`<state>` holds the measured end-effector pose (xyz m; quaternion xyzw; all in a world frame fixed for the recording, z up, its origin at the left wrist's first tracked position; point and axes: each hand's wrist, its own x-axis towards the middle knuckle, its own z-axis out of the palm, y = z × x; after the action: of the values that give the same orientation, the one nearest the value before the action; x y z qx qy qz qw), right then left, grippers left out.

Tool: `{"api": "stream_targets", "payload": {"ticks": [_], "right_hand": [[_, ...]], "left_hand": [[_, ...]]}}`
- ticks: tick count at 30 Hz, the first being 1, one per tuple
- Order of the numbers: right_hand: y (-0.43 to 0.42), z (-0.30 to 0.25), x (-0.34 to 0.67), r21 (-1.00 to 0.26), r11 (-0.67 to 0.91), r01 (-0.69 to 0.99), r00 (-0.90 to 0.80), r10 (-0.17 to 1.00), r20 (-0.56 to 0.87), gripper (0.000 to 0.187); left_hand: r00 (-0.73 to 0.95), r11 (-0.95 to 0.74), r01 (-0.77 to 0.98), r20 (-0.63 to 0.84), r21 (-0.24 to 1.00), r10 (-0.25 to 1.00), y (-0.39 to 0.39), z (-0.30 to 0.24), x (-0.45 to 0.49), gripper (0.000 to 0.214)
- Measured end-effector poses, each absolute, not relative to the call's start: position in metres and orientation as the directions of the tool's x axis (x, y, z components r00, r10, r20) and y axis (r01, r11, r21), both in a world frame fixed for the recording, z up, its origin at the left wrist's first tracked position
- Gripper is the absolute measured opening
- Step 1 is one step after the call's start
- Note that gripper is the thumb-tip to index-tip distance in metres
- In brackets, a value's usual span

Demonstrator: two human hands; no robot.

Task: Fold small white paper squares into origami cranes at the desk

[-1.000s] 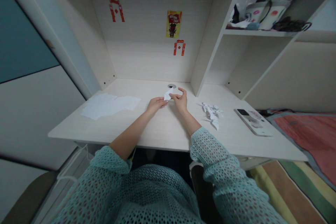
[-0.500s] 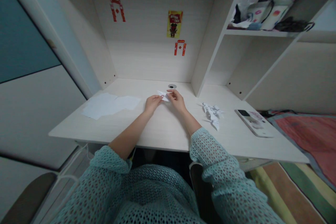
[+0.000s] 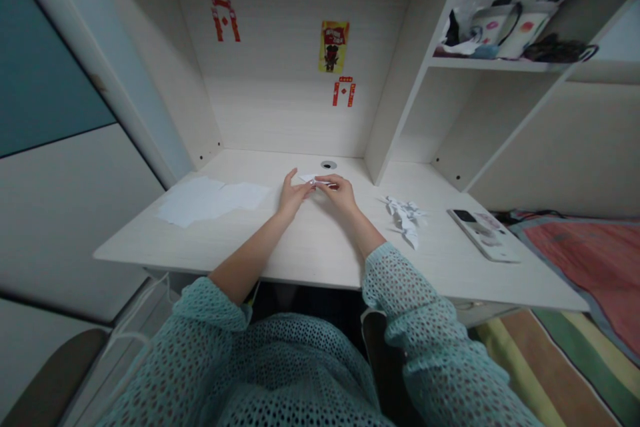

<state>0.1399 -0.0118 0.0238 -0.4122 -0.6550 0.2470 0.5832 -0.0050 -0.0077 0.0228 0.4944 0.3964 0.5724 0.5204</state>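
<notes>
Apparently mid-fold, the left hand (image 3: 292, 197) and right hand (image 3: 342, 195) pinch white paper (image 3: 306, 177) in their fingers, the next crease likely needing careful alignment.

One camera, worn on my head, looking forward and steeply down across the desk (image 3: 310, 247). My sweater (image 3: 300, 373) is nearest, along the bottom edge. My left hand (image 3: 291, 196) and right hand (image 3: 341, 195) sit farther out, near mid-frame, seen from above and behind. Back panel (image 3: 270, 93) beyond, faced nearly square-on. Wide take: pale side panel (image 3: 60, 213) at left, shelf (image 3: 500, 64) upper right, bedding (image 3: 590, 260) lower right.
</notes>
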Motion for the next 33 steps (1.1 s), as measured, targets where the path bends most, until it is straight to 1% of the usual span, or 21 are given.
{"api": "stream_targets", "payload": {"ticks": [2, 5, 7, 10, 14, 18, 24, 33], "right_hand": [[-0.010, 0.023, 0.140, -0.816, 0.524, 0.245, 0.040, 0.835, 0.548, 0.024], [-0.007, 0.022, 0.141, -0.834, 0.505, 0.221, 0.067, 0.846, 0.529, 0.024], [-0.006, 0.022, 0.141, -0.846, 0.493, 0.203, 0.075, 0.853, 0.516, 0.024], [-0.007, 0.023, 0.140, -0.855, 0.488, 0.176, 0.066, 0.861, 0.505, 0.025], [-0.010, 0.026, 0.139, -0.865, 0.488, 0.119, 0.043, 0.868, 0.495, 0.027], [-0.013, 0.029, 0.139, -0.878, 0.472, 0.082, 0.050, 0.878, 0.476, 0.028], [-0.013, 0.031, 0.140, -0.890, 0.456, 0.018, 0.040, 0.889, 0.456, 0.026], [-0.014, 0.031, 0.139, -0.921, 0.385, -0.054, 0.033, 0.923, 0.384, 0.028]], "left_hand": [[0.052, -0.223, -0.148, 0.233, 0.963, 0.971, -0.010, 0.024, -0.005, 0.075], [0.087, -0.321, -0.074, 0.327, 0.944, 0.941, -0.011, 0.024, -0.006, 0.051], [0.093, -0.361, -0.050, 0.364, 0.931, 0.927, -0.010, 0.024, -0.006, 0.038], [0.078, -0.375, -0.049, 0.378, 0.926, 0.923, -0.007, 0.024, -0.008, 0.030], [0.029, -0.349, -0.052, 0.351, 0.936, 0.936, -0.006, 0.025, -0.008, 0.026], [0.033, -0.340, -0.074, 0.343, 0.938, 0.939, -0.006, 0.028, -0.008, 0.027], [0.032, -0.412, -0.053, 0.414, 0.910, 0.910, -0.008, 0.033, -0.010, 0.024], [0.006, -0.434, -0.035, 0.434, 0.900, 0.901, -0.009, 0.033, -0.010, 0.020]]}}
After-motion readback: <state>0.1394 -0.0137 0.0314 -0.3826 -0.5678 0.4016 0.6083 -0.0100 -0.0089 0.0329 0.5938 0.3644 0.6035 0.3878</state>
